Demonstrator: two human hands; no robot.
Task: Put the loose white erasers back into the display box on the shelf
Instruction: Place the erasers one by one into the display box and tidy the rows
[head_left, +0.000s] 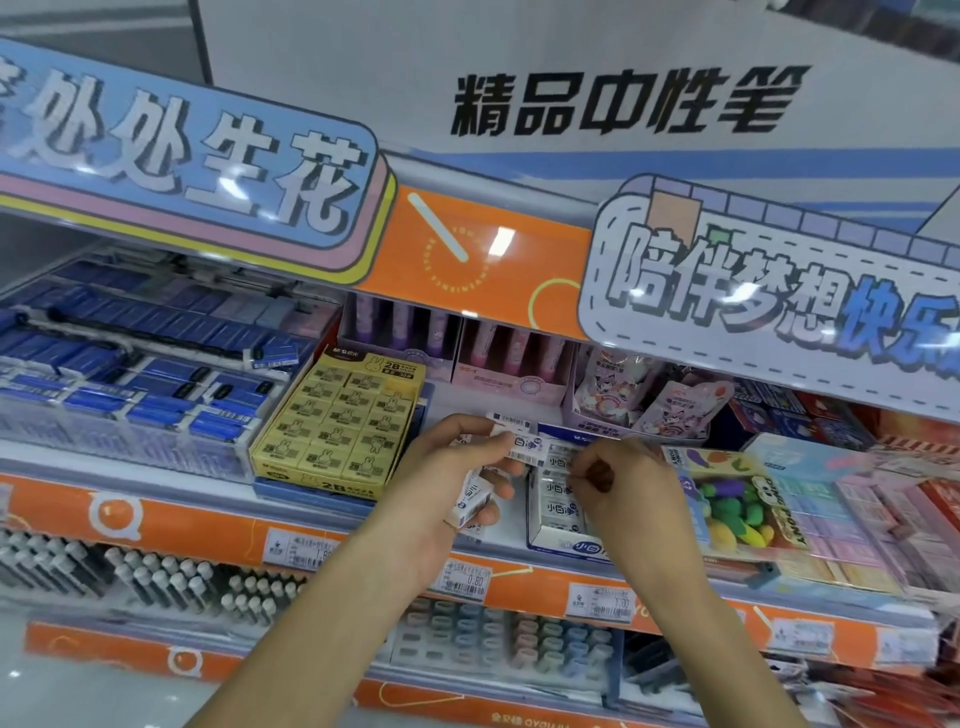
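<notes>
Setting: stationery store aisle, you're facing an orange-fronted shelf (218, 525) under big blue and orange signs.
Erasers in your left: your left hand (457, 467) holds several loose white erasers (522, 447) at once. One is pinched between thumb and fingertips up top, another wrapped one (472, 501) sits lower in the curled fingers. More seem tucked in the palm, count unclear.
Display box: white-and-blue display box (558, 543) sits on the shelf just right of your left hand, partly filled with rows of the same white erasers.
Your right: right hand (623, 478) is over the box, fingers bunched together at the edge of the top eraser row. Motion blur, so can't tell whether it's pinching one or just pressing on it.
Left neighbour: yellow 2B eraser box (332, 431) just beside your left hand, full.
Far left: clear bin of blue-sleeved erasers (140, 379).
Right neighbour: pack of fruit-shaped erasers (737, 504), touching or just beside the display box.
Below: price tags (467, 579) on the shelf lip, pen caps on the lower tier.
</notes>
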